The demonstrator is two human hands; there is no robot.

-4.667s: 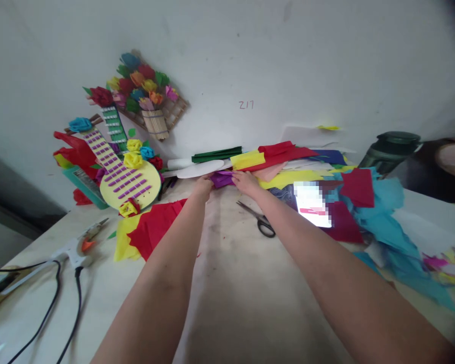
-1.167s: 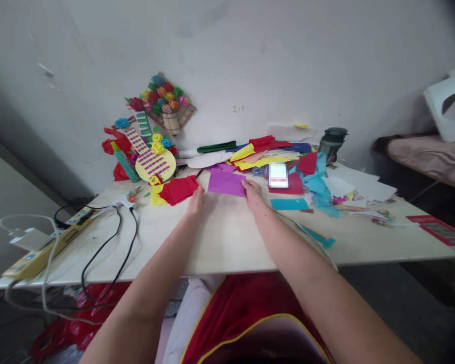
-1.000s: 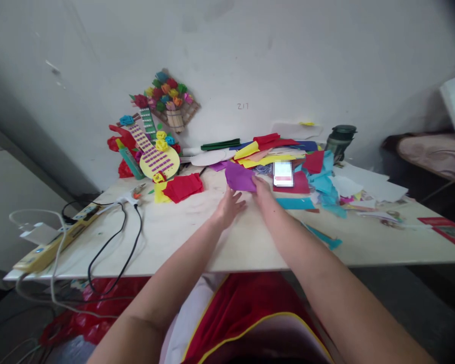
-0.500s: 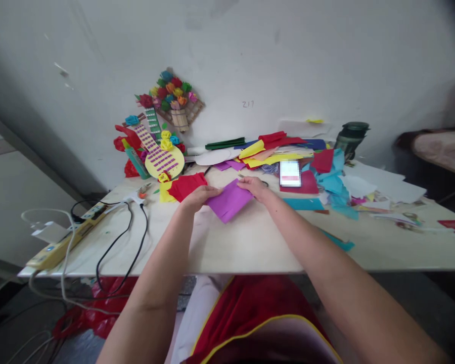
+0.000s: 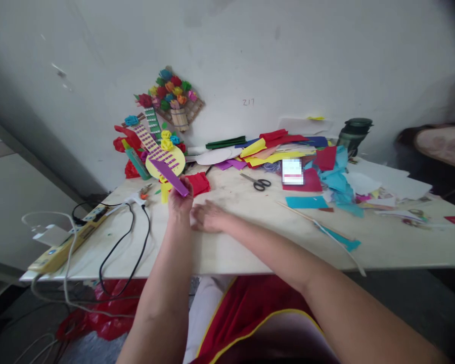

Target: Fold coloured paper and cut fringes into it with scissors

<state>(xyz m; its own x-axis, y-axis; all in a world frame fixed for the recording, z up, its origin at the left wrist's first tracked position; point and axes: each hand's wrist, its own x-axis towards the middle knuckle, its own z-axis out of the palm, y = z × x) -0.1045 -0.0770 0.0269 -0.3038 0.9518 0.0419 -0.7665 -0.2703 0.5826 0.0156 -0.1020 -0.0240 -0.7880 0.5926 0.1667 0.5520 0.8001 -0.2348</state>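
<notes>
My left hand is closed on a piece of purple paper, raised above the table and seen nearly edge-on as a narrow strip. Low over the tabletop just to its right is my right hand, fingers apart and somewhat blurred, with nothing visible in it. Behind the left hand lies red paper, partly hidden, along with a bit of yellow paper. Black-handled scissors rest on the table farther back, right of both hands.
Paper-flower crafts lean on the wall. A phone lies on dark red paper, beside blue scraps. A thin stick is on the right. A power strip with cables lines the left edge; a dark bottle stands behind.
The purple paper, held flat between both hands before, has moved left in my left hand and turned edge-on. My right hand let go and moved left; the scissors now show fully.
</notes>
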